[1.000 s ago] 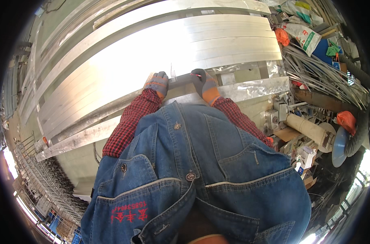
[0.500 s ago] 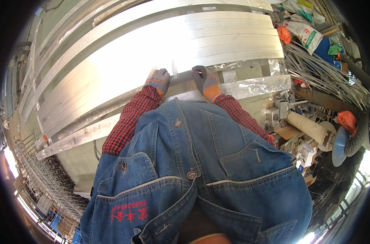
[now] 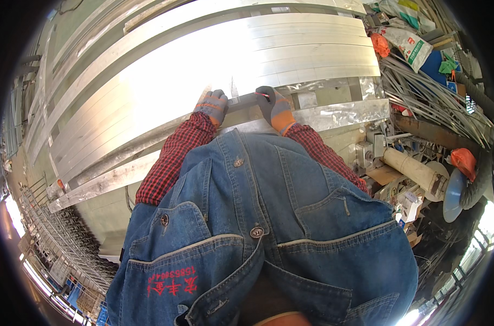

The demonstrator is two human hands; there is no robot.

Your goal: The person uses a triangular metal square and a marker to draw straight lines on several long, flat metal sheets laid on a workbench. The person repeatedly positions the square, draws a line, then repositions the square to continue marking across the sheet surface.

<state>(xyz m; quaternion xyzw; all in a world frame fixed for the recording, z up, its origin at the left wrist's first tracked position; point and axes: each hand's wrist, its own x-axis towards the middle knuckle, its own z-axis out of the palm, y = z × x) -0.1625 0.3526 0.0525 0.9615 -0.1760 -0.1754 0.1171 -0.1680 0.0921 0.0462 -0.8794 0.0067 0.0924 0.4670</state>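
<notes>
Pale metal bars lie side by side across the supports in front of me, glaring white in the middle. My left hand, in a grey and orange glove, curls its fingers at their near edge; what lies under the fingers is hidden. To its right, my right hand, gloved alike, pinches a slim red and white stick like a pen. A dark straight strip spans the gap between both hands along that edge. Just above it a thin upright line shows on the bars, too small to make out.
A support beam runs nearer to me, below the bars. Thin metal strips and sacks are heaped at the right. Lower right stands a machine with a round blue-grey disc. Wire racks stand at the lower left.
Both hands stay at the near edge of the bars. My right hand and the pen-like stick have shifted very slightly; the left has barely moved.
</notes>
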